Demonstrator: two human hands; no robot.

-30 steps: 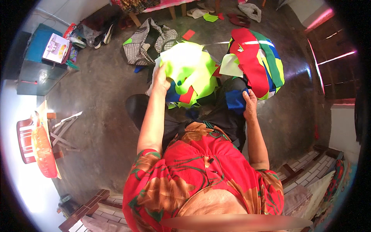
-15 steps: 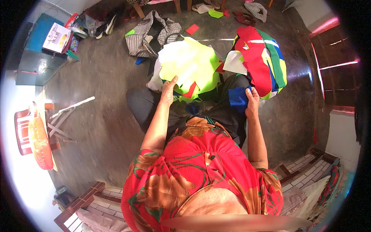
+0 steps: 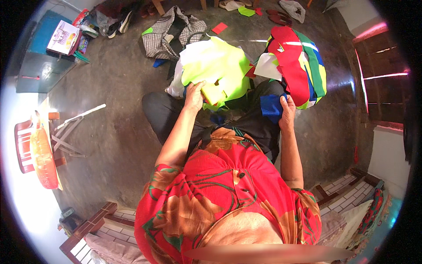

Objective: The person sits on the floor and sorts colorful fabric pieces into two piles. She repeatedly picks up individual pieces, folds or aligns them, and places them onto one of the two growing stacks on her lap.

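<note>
My right hand (image 3: pixel 288 112) pinches a blue cloth piece (image 3: pixel 271 108) between thumb and fingers, over my right thigh. At the near left edge of a heap of bright yellow-green cloth pieces (image 3: pixel 220 61), my left hand (image 3: pixel 193 96) grips a yellow-green cloth piece (image 3: pixel 213 93). The heap lies in front of my crossed legs, and strong light washes out part of it. Beyond my right knee stands a rounded bundle of red, green, blue and yellow cloth (image 3: pixel 291 66). A white piece (image 3: pixel 267 67) sticks out from its left side.
A checked bag (image 3: pixel 162 42) slumps open behind the heap. One red scrap (image 3: pixel 219 28) and a green scrap (image 3: pixel 246 11) lie on the dark floor. Shoes (image 3: pixel 119 25) and a blue-grey cabinet (image 3: pixel 37 72) are far left; a folding stand (image 3: pixel 72 136) is nearer.
My left hand has shifted slightly right and lifted a yellow-green piece at the heap's edge, covering the red one there. My right hand keeps the blue piece, almost in place.
</note>
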